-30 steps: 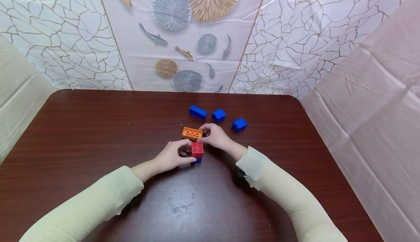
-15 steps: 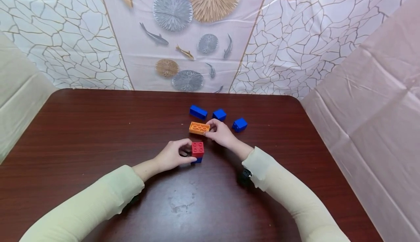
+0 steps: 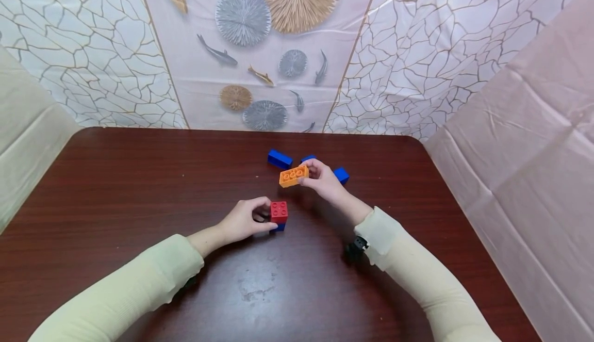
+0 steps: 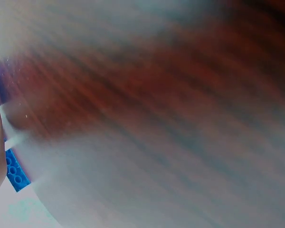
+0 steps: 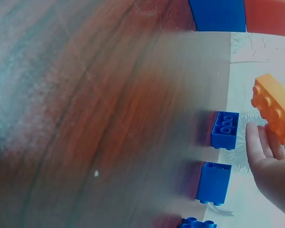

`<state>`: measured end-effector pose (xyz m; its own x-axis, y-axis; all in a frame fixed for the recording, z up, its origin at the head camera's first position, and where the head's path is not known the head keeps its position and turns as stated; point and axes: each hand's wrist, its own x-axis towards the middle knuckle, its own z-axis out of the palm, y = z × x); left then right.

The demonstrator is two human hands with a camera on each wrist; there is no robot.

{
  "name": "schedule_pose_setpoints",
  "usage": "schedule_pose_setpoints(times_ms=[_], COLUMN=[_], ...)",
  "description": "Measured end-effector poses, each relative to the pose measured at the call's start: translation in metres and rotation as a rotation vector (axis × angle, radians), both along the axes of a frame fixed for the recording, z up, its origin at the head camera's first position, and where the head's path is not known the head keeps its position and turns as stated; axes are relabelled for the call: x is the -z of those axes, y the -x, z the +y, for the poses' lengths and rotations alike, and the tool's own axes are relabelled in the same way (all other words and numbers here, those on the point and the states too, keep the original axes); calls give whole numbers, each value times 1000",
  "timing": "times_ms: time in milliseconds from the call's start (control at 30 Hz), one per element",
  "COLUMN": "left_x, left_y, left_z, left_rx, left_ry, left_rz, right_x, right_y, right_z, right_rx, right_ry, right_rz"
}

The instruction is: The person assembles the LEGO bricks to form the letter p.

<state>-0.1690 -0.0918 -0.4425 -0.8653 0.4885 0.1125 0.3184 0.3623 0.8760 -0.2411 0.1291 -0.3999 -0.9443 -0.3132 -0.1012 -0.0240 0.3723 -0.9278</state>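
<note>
My left hand point(image 3: 241, 222) pinches a stack of two toy building bricks, its thumb and fingers at the near and far sides. On top is a square red brick point(image 3: 279, 213) with its studs up; below it sits a blue brick point(image 3: 280, 227). Beyond and to the right, my right hand point(image 3: 328, 184) holds a longer orange brick point(image 3: 292, 177) by its right end. Its hollow underside faces the head camera. In the right wrist view the orange brick point(image 5: 274, 109) shows its row of studs, raised over the fingers.
Behind the orange brick lie a long blue brick point(image 3: 280, 159) and two shorter ones, a partly covered blue brick point(image 3: 308, 159) and a blue brick point(image 3: 342, 175) beside the right hand. A patterned wall covering point(image 3: 394, 74) stands at the table's point(image 3: 139, 177) far edge.
My right hand has carried the orange brick up, away and to the right, from close behind the stack, tilting it. The left hand and the red and blue stack have stayed put.
</note>
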Motion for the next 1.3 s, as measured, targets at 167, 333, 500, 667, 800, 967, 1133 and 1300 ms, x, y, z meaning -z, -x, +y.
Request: schedule_pose_setpoints(times_ms=[167, 333, 500, 667, 800, 967, 1133, 1300], left_x=[1, 0, 0, -1, -3, -4, -4, -6], left_y=[1, 1, 2, 3, 3, 5, 7, 8], left_z=[1, 1, 1, 1, 1, 1, 0, -2], left_rx=[-1, 1, 3, 9, 15, 16, 16, 17], left_ry=[1, 17, 23, 31, 31, 47, 85, 112], left_rz=[5, 18, 25, 21, 25, 40, 38, 14], right_x=[-1, -2, -1, 0, 0, -1, -4, -9], right_y=[-2, -3, -5, -4, -4, -6, -8, -11], right_z=[3, 5, 8, 11, 11, 15, 19, 22], right_rx=[-31, -63, -69, -24, -3, 9, 14, 11], right_ry=[19, 43, 10, -56, -31, -6, 34, 18], right_rz=[6, -32, -29, -28, -50, -28, -5, 27])
